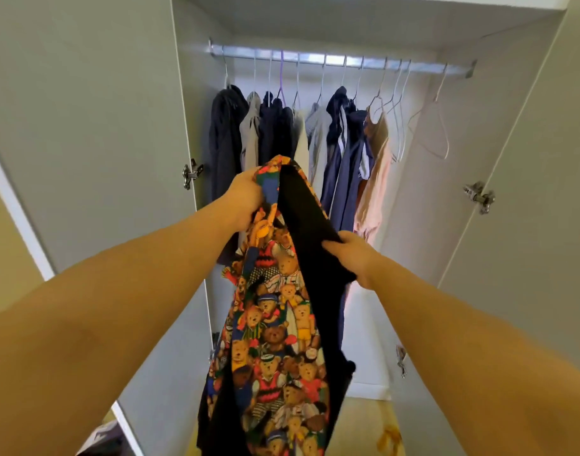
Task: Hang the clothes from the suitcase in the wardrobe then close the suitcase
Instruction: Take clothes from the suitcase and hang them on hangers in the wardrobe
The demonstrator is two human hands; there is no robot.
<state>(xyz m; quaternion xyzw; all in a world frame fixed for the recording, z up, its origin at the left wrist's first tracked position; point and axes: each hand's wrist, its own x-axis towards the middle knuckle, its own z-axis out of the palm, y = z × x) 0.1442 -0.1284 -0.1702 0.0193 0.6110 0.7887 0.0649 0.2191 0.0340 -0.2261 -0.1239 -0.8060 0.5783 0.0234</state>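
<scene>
Black-lined teddy-bear-print garment [275, 340]: left hand [246, 199] bunches its top edge, right hand [351, 255] pinches the black lining lower, wardrobe rail [341, 60] beyond.

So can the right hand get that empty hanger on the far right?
Probably yes: nothing hangs in front of the empty hanger. But the right hand grips the teddy-bear garment, so it would have to let go first.

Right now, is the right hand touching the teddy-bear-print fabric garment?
Touching. Head view: the right hand is curled round the black inner side of the teddy-bear-print fabric garment, with no gap.
</scene>
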